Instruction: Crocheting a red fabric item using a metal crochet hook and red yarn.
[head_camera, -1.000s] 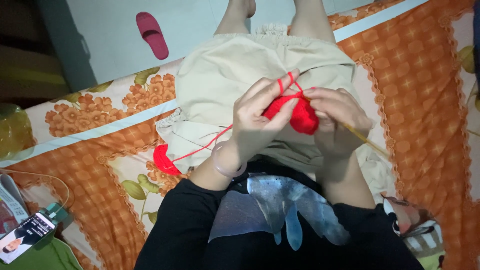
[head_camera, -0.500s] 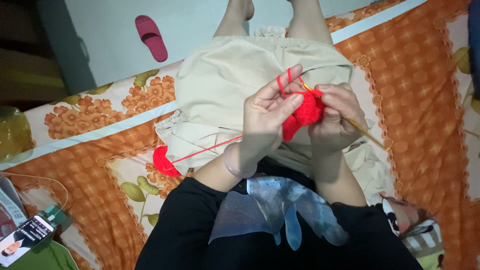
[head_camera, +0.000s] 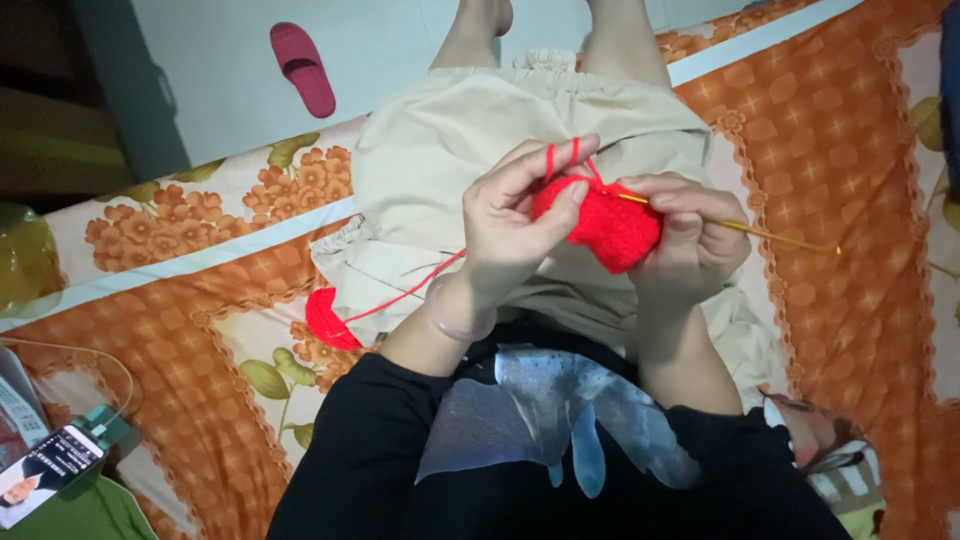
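A red crocheted piece (head_camera: 608, 225) is held above the lap between 2 hands. It is pinched by the left hand (head_camera: 515, 225), yarn looped over its fingers. A golden crochet hook (head_camera: 735, 227) is gripped by the right hand (head_camera: 690, 240). A red yarn ball (head_camera: 325, 318) lies on the bed (head_camera: 170, 290).

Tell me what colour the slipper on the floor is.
The slipper is dark pink, seen in the head view, upper left.
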